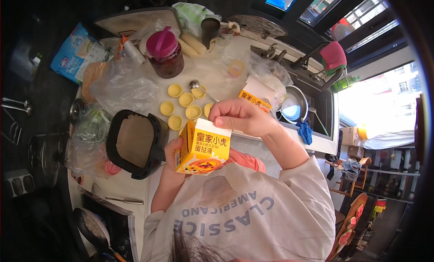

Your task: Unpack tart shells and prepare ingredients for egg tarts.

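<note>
A yellow carton of egg tart liquid (205,151) is held before my chest. My left hand (173,153) grips its lower left side, while the thumb and fingers of my right hand (234,116) pinch the white top flap. Several small yellow tart shells (186,99) stand on the counter beyond the carton. Among them lies a metal spoon (203,89) with a long handle. A second yellow carton (256,95) with a white top lies behind my right hand. Left of my left hand sits a black air fryer basket (137,145) lined with brown paper.
A jar with a purple lid (166,55), corn cobs (191,44) and plastic bags (125,85) occupy the far counter. At right, a metal bowl (294,104) sits by the sink, with a blue cloth (304,132) at its edge. A frying pan (91,228) is at lower left.
</note>
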### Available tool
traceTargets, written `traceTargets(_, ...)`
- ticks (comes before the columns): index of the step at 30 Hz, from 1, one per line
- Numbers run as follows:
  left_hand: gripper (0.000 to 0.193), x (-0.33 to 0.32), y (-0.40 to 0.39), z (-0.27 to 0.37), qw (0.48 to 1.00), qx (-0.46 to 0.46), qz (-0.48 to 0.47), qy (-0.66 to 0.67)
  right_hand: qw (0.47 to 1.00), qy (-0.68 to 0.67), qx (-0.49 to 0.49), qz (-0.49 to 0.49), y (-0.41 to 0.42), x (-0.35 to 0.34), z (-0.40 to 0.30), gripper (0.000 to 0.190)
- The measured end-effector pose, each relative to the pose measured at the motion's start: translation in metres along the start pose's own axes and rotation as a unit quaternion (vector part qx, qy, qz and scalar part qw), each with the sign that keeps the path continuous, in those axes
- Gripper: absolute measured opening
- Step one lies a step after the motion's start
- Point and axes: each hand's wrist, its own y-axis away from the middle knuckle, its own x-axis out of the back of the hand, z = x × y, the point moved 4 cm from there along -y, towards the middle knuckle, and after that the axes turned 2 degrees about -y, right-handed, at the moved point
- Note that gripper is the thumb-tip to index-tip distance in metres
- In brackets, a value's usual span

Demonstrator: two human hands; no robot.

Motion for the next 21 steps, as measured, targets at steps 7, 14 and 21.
traceTargets(7,0.060,-0.005,-0.012,0.005,0.999,-0.019,-0.042,0.024,0.991,0.016,0.006,0.131,-0.003,0.021,0.024,0.024)
traceTargets(14,0.055,-0.023,-0.018,0.011,0.988,-0.072,0.038,-0.129,0.954,0.102,0.118,0.255,-0.009,0.016,0.005,0.037)
traceTargets(21,0.054,-0.033,-0.012,0.017,0.925,-0.157,0.063,-0.339,0.936,0.277,0.033,0.216,0.004,0.007,-0.011,0.059)
